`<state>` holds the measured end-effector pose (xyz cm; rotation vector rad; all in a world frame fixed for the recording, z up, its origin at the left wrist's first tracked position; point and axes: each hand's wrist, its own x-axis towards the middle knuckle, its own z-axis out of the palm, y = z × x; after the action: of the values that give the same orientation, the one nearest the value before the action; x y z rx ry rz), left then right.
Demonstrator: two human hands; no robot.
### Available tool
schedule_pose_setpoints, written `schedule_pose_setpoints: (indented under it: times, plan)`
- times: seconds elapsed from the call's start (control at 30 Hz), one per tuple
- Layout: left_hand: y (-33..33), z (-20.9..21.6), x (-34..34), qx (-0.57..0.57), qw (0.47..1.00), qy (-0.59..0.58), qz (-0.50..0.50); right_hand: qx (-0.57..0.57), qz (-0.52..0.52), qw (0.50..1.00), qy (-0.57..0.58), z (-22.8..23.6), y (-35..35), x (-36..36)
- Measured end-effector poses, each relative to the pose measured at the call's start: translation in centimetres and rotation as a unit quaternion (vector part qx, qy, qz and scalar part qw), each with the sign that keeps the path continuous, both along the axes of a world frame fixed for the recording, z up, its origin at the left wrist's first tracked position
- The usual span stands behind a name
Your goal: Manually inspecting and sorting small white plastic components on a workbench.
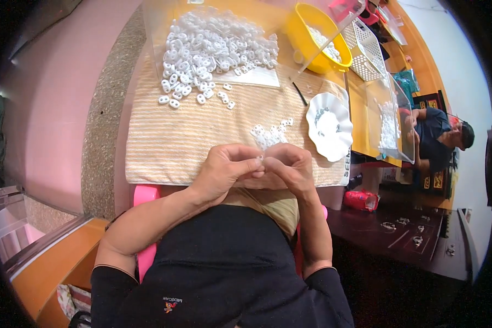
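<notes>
A black top (218, 246) is worn by the seated person, and pink chair parts (146, 257) are seen beside it. Beyond the waist, the two hands are met just above the near edge of a striped cloth (186, 136). A small white piece (261, 157) is pinched at the thumb and forefinger tips of the left hand (224, 165). The right hand (291, 167) is curled, its thumb and forefinger drawn together at the same piece; because the fingertips overlap, it cannot be told whether the piece is gripped by that hand too.

Just past the fingers, a little pile of white pieces (265, 136) is spread on the cloth. To its right, a white wavy-edged dish (340, 148) is set, with small bits inside. Farther up, a thin black stick (300, 94) is laid aslant, and some loose white pieces (201, 98) are scattered at the left. Behind these, a large heap of white pieces (218, 46) is piled between clear walls.

At the upper right, more white pieces are held in a yellow basin (306, 17), beside which a perforated white basket (366, 52) is placed. At the far right, a clear box (408, 128) is partly filled with white pieces, and a co-worker in a dark top (434, 134) is seen behind it.
</notes>
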<state>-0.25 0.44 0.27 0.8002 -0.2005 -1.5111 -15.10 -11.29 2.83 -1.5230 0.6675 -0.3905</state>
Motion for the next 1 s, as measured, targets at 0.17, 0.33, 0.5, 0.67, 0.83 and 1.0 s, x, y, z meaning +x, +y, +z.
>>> schedule_pose_setpoints:
  times: [0.17,0.33,0.5,0.67,0.83,1.0]
  plan:
    - [0.0,-0.1,0.2,-0.006,1.000,-0.001,-0.002,0.003,0.038,0.999,0.036,1.2,-0.6,0.1]
    - [0.0,0.2,0.6,0.000,1.000,0.006,0.003,-0.011,0.095,0.995,0.039,1.3,-3.6,0.2]
    - [0.0,0.4,0.6,0.006,1.000,0.020,0.023,-0.162,0.067,0.978,0.110,2.2,-6.3,4.5]
    - [0.0,0.2,0.6,0.006,0.999,0.019,0.030,-0.289,0.071,0.949,0.105,0.6,-8.4,10.1]
    - [0.0,0.2,0.6,0.008,0.999,0.024,0.034,-0.464,0.058,0.879,0.088,-0.5,-9.7,14.8]
    - [0.0,0.5,0.8,0.014,0.999,0.035,0.033,-0.580,0.050,0.808,0.094,-1.6,-9.5,17.0]
